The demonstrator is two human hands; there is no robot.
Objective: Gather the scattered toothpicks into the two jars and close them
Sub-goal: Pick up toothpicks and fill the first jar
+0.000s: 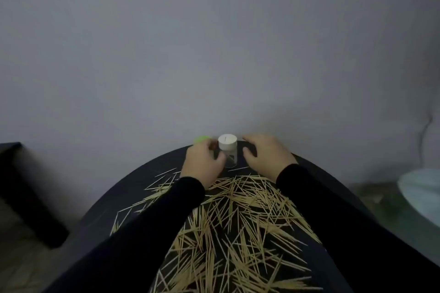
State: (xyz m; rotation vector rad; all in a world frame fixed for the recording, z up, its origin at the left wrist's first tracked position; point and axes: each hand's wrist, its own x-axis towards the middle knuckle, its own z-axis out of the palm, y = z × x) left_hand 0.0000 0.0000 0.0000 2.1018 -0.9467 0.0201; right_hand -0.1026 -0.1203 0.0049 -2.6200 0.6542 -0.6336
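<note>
Pale wooden toothpicks (238, 221) lie scattered in a thick heap across the round black table (133, 188). A small clear jar with a white lid (227, 151) stands upright at the table's far edge. My left hand (202, 164) is just left of it, thumb close to the glass. Its fingers curl over something with a green lid (200, 139), which is mostly hidden behind the hand. My right hand (264, 154) hovers to the right of the white-lidded jar, fingers loosely curled, apart from it and holding nothing. Black sleeves cover both forearms.
A grey wall rises directly behind the table. A dark piece of furniture (26, 192) stands low on the left. A pale rounded object (421, 190) sits at the right edge, beyond the table's rim.
</note>
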